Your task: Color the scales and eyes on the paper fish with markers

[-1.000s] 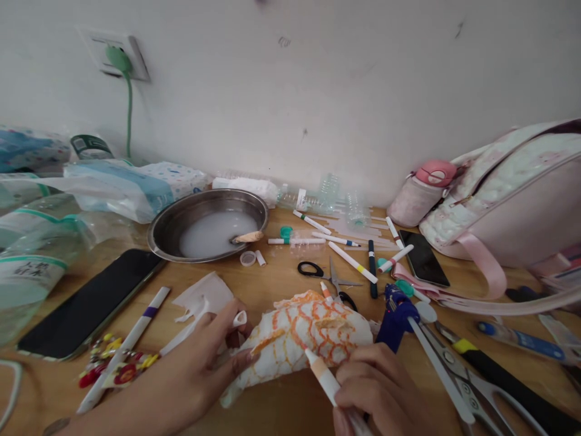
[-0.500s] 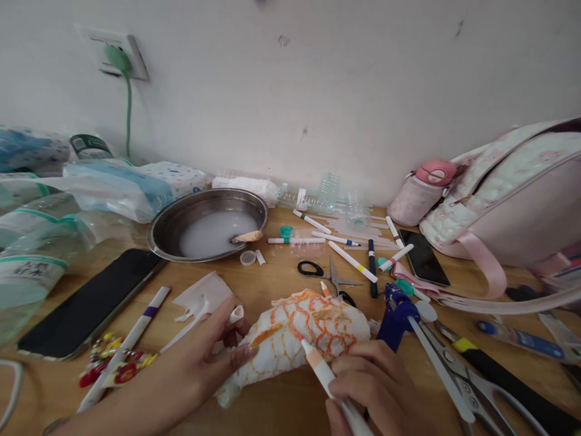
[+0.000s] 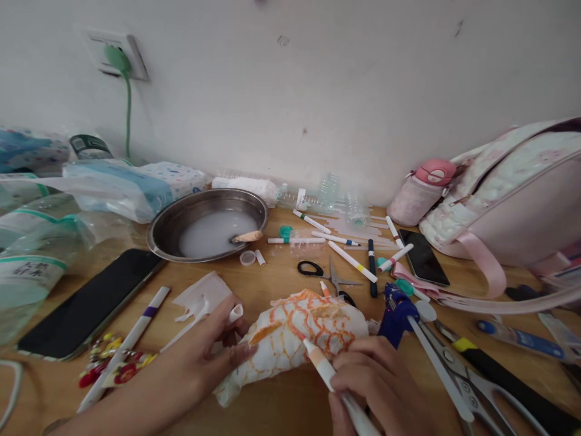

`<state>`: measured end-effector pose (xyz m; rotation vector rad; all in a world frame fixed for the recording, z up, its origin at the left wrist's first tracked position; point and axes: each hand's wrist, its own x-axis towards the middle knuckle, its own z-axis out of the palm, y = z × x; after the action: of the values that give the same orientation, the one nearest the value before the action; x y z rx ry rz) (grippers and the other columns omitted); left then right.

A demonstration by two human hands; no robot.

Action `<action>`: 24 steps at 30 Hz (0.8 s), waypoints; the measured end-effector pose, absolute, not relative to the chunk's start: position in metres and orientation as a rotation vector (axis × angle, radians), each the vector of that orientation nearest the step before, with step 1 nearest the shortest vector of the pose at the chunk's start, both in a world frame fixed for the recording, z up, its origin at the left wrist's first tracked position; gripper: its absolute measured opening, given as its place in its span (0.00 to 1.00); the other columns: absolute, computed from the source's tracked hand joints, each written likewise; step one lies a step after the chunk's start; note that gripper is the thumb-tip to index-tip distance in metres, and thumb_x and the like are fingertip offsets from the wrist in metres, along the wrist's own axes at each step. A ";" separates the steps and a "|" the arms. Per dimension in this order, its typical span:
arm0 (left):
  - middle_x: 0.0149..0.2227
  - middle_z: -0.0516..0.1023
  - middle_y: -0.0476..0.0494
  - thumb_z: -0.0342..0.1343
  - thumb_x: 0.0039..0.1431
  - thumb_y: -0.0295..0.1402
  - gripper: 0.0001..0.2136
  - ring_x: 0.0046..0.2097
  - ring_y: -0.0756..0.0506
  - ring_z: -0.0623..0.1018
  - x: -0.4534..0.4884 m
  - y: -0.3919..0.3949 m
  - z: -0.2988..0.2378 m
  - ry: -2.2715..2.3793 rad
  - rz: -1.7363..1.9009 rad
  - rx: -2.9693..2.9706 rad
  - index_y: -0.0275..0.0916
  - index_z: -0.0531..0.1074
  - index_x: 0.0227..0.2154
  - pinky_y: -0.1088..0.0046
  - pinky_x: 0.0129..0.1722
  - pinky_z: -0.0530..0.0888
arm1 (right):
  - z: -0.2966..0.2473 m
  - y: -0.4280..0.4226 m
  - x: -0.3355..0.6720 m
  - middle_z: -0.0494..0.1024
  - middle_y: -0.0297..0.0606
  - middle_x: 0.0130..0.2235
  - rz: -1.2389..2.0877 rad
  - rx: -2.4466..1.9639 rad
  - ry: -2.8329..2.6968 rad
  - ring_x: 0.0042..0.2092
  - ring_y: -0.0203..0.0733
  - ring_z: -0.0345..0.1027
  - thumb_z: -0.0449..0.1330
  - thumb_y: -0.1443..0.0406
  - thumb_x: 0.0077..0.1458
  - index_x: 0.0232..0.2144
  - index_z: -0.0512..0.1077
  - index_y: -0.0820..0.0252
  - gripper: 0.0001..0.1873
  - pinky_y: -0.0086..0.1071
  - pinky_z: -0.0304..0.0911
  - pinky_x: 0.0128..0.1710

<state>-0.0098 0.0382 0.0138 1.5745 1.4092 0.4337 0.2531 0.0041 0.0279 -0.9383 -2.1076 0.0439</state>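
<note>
Head view: at lower centre, the left hand (image 3: 200,363) pinches the left end of the orange-lined white bundle (image 3: 295,333). The right hand (image 3: 381,387) grips a marker (image 3: 323,368), tip on the bundle. A blue glue gun (image 3: 396,315) crowds the bundle's right edge, and bare table (image 3: 281,406) lies below.

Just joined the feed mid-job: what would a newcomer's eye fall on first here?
The orange-netted white lump at front centre, gripped by the left hand while the right hand holds a marker tip to it. Behind it sits a steel bowl of cloudy liquid; a pink bag fills the right edge.
</note>
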 end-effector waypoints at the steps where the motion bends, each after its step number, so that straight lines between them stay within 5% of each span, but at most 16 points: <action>1: 0.33 0.68 0.53 0.51 0.59 0.54 0.17 0.36 0.45 0.70 -0.010 0.039 0.014 1.406 0.424 1.574 0.45 0.60 0.34 0.67 0.39 0.70 | 0.028 0.004 0.253 0.75 0.29 0.26 0.045 -0.947 -2.105 0.31 0.34 0.68 0.57 0.74 0.52 0.30 0.65 0.58 0.07 0.29 0.67 0.32; 9: 0.31 0.64 0.54 0.49 0.59 0.55 0.18 0.35 0.46 0.68 -0.009 0.038 0.014 1.390 0.449 1.560 0.45 0.58 0.33 0.69 0.37 0.69 | 0.027 0.004 0.254 0.75 0.30 0.27 0.019 -0.920 -2.122 0.30 0.35 0.69 0.56 0.74 0.52 0.31 0.65 0.58 0.07 0.30 0.67 0.31; 24: 0.35 0.67 0.49 0.48 0.58 0.51 0.15 0.39 0.40 0.71 -0.003 0.034 0.030 1.474 0.309 1.660 0.45 0.60 0.34 0.58 0.44 0.69 | 0.023 0.004 0.241 0.79 0.32 0.30 -0.011 -0.893 -2.118 0.31 0.34 0.69 0.56 0.73 0.54 0.35 0.66 0.60 0.06 0.29 0.69 0.33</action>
<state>-0.0031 0.0337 0.0296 1.6605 1.4744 0.3088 0.2414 0.0044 0.0227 -0.8933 -2.1180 -0.0114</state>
